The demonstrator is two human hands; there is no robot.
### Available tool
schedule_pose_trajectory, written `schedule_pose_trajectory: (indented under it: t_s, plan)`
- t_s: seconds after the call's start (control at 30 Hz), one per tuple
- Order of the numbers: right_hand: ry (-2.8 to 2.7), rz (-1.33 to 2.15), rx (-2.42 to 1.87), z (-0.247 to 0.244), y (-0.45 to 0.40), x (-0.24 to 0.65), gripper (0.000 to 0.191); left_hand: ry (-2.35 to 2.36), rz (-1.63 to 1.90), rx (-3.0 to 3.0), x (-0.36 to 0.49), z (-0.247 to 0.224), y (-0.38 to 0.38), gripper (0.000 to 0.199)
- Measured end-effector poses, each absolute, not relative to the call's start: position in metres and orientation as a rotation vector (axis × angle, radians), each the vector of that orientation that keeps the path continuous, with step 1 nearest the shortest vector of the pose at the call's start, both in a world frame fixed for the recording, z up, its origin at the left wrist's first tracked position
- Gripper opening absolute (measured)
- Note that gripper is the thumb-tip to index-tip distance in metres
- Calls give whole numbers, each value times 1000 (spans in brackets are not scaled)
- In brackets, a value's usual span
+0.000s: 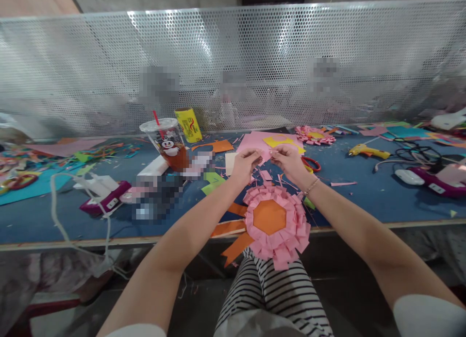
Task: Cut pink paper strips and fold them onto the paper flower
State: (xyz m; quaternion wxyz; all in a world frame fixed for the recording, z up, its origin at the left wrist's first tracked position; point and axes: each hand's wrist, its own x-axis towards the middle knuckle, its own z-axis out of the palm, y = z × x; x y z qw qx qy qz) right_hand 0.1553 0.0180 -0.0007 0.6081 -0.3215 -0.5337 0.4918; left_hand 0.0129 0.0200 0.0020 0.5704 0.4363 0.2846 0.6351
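Above the middle of the blue table, my left hand (248, 163) and my right hand (289, 163) face each other, fingertips pinched. Between them is what looks like a small pink paper piece (266, 156), hard to tell apart from the pink sheet (251, 142) behind it. Nearer to me, a pink paper rosette (296, 225) with an orange centre (269, 217) hangs partly over the table edge. Orange paper tails (238, 247) stick out on its left. Red-handled scissors (312, 165) lie beside my right hand, partly hidden by it.
A lidded drink cup (169, 145) with a red straw and a yellow packet (188, 125) stand at left. Purple power strips (105, 199) with cables lie on both sides. A yellow glue gun (369, 151) and another rosette (315, 135) lie right. A perforated metal screen (233, 50) closes the back.
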Motion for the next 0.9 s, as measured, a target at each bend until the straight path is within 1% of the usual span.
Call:
schedule_pose_trajectory:
  t_s: [0.9]
  plan:
    - [-1179,1186,-709,2,15,154,25,691,1589,1007,14,5,19,20]
